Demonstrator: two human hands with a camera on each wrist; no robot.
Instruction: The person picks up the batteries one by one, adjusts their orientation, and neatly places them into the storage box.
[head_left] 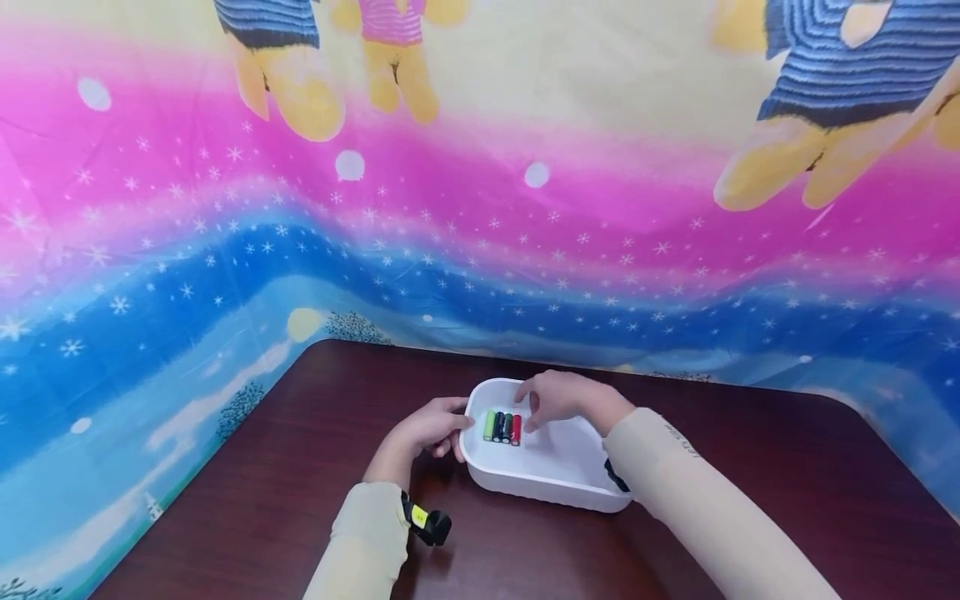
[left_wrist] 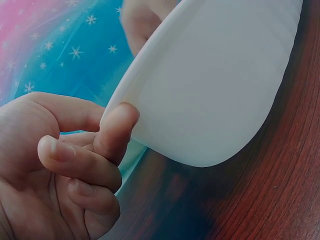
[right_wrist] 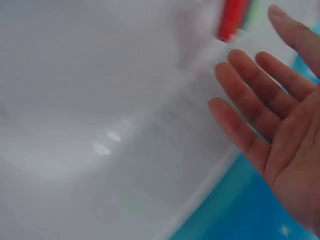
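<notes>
A white plastic tub (head_left: 551, 490) with rounded corners stands on the table. Its left rim is pinched by my left hand (head_left: 431, 427); the left wrist view shows a finger and thumb on the rim and the other fingers curled below. Inside the tub, several batteries lie side by side: a light green battery (head_left: 490, 426), two dark ones and a red battery (head_left: 517, 430) at the right end. Reaching over the far rim, my right hand (head_left: 558, 396) has its fingers beside the red battery. In the right wrist view those fingers are extended, apart from the blurred batteries.
A dark reddish-brown wooden table (head_left: 300, 467) lies under the tub. Behind it hangs a printed cloth (head_left: 480, 250) with snowflakes and bears. A black band with a yellow label (head_left: 422, 517) is on the left wrist.
</notes>
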